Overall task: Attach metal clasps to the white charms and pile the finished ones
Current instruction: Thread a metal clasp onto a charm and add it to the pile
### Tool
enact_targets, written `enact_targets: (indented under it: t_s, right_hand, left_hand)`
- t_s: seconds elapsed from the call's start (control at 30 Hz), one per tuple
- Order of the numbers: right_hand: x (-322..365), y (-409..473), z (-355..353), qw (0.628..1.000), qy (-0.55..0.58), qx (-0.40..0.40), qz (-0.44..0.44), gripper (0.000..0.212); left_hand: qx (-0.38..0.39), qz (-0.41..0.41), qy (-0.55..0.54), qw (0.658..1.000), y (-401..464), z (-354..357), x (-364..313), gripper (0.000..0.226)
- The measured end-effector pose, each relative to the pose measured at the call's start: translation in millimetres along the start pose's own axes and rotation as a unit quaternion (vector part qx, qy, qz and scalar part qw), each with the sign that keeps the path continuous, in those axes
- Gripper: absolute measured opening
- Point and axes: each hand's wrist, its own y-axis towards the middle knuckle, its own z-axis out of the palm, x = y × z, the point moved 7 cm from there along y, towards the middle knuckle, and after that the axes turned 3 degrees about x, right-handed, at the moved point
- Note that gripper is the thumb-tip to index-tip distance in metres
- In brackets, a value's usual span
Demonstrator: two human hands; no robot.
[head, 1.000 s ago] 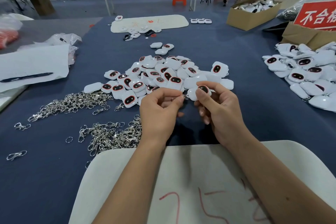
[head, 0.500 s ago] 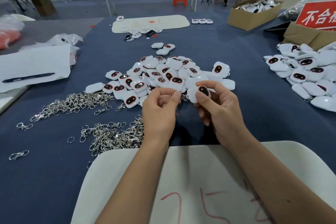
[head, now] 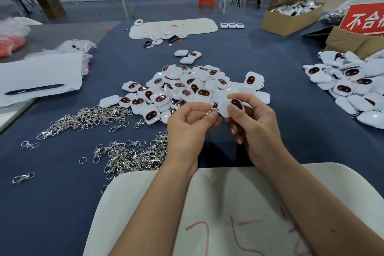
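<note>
Pinching a metal clasp (head: 208, 113) in left hand (head: 187, 129), right hand (head: 252, 129) gripping white charm (head: 227, 108)

Left hand (head: 187, 129) pinches clasp (head: 208, 112); right hand (head: 255, 131) holds charm (head: 227, 108).

big desk (head: 291, 127) covered in dark blue cloth, heap of white charms (head: 182, 87) mid-desk, loose metal clasps (head: 124, 154) to the left, second charm pile (head: 351, 89) at right, pen (head: 34, 89) on white paper (head: 39, 72), cardboard box (head: 291, 18) at the back

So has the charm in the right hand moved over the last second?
No. The right hand holds the charm at the near edge of the loose charm pile, the same spot as before.
</note>
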Motion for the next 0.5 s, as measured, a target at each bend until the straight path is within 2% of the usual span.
enact_targets:
  t_s: [0.13, 0.27, 0.43, 0.5]
  right_hand:
    - [0, 0, -1, 1.000, -0.010, -0.009, -0.001, 0.015]
    - [3, -1, 1, 0.999, -0.039, -0.010, -0.019, 0.014]
    - [7, -4, 4, 0.997, -0.065, -0.005, -0.038, 0.021]
    - [8, -4, 4, 0.997, -0.070, -0.005, -0.040, 0.021]
  left_hand:
    - [-0.020, 0.069, 0.116, 0.991, 2, -4, -9, 0.021]
    - [-0.023, 0.145, 0.276, 0.950, -1, -1, -21, 0.025]
    - [-0.012, 0.204, 0.385, 0.900, -6, 7, -25, 0.014]
    - [-0.023, 0.207, 0.394, 0.895, -7, 7, -25, 0.012]
